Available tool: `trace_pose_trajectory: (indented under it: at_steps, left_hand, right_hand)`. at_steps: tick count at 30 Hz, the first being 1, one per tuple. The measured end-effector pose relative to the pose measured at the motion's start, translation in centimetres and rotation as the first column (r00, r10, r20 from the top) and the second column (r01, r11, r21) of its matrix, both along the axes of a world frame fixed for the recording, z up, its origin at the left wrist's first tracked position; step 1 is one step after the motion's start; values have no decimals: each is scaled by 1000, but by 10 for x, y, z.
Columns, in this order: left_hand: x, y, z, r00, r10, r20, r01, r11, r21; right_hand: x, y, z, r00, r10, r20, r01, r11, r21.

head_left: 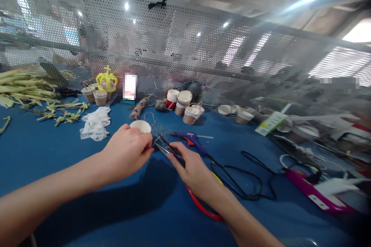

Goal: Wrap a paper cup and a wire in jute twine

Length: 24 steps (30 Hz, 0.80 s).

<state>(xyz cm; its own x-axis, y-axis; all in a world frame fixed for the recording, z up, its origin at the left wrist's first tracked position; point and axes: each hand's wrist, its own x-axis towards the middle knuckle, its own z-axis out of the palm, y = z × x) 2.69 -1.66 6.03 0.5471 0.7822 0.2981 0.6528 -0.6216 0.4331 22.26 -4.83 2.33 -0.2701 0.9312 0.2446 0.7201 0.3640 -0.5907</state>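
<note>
My left hand (129, 148) is closed, its fingers bunched at the side of a white-rimmed paper cup (141, 125). A thin strand of twine (157, 139) sticks out from those fingertips; how they grip the cup is partly hidden. My right hand (193, 166) is wrapped round scissors (162, 149), gripping them close to the blades. The blades stand apart near the strand; I cannot tell whether they touch it. Red and yellow handle loops show beneath my right wrist. Behind the blades lies a blue glue gun (189, 139).
Twine-wrapped cups (191, 114) stand at the back, beside a twine roll (139, 109). Crumpled white gloves (96, 123) and plant stalks (26, 87) lie left. To the right are a black cable (246, 197) and purple power strip (311, 191). A perforated metal screen (162, 42) borders the table.
</note>
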Motion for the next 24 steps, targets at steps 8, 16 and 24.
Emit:
trace_pose_trajectory:
  at_steps: [8, 16, 24]
  left_hand:
    - [-8, 23, -25, 649, -147, 747, 758, 208, -618]
    - [2, 11, -20, 904, -200, 379, 391, 747, -538]
    - [3, 4, -11, 1000, -29, -2, 28, 994, -107]
  right_hand:
    - [-1, -8, 7, 991, 66, -116, -74, 995, -65]
    - [1, -2, 2, 998, 40, -40, -40, 999, -3]
    - [-2, -2, 3, 1000, 12, -2, -12, 997, -71]
